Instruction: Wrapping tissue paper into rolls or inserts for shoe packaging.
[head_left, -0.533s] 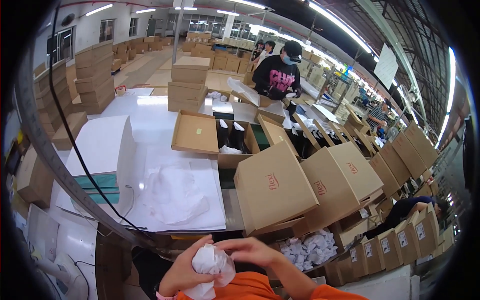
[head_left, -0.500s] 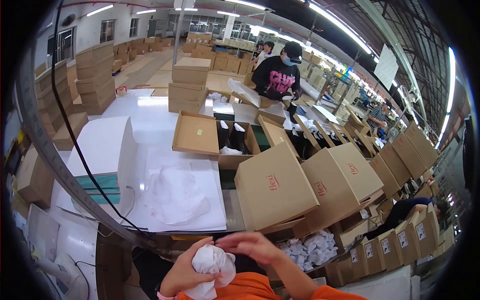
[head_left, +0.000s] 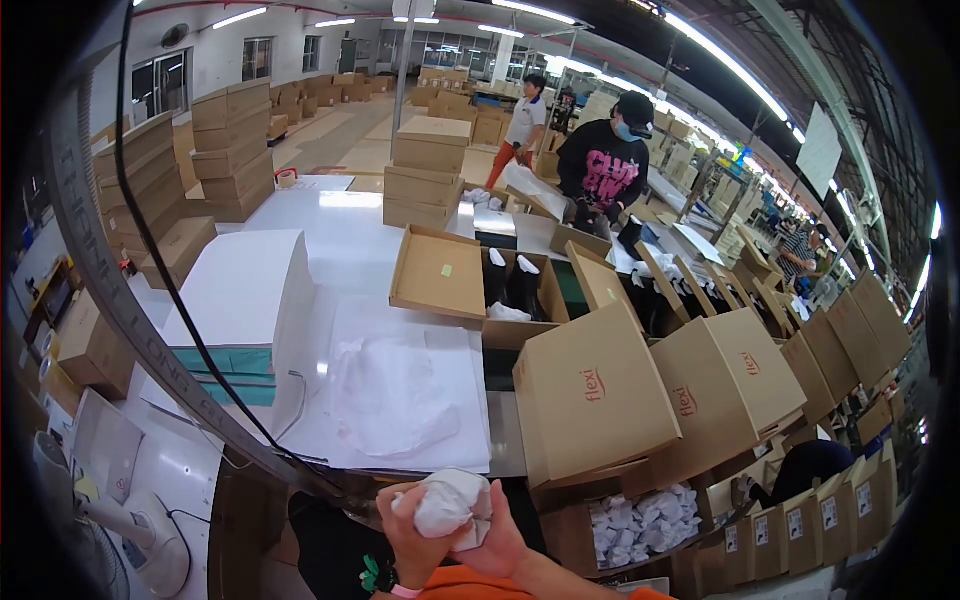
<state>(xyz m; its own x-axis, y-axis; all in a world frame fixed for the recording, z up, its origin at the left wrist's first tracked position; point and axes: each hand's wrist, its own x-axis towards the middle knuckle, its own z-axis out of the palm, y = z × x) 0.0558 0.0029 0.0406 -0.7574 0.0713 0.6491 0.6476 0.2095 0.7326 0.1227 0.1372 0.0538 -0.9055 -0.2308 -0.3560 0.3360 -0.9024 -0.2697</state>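
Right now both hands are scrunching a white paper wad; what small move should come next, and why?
Probably one more squeeze to tighten the wad, then a short carry toward the open box of wads at lower right. The left hand and right hand cup it from below, and loose folds show on top. The box already holds many similar white balls, so that looks like the likely place for it.

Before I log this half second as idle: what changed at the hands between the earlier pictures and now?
Very little. Both hands keep kneading the white paper wad: the right hand, earlier arched over its top, has slid down its right side, and the left hand still cups it from below. The paper sheets and cardboard boxes stayed put.
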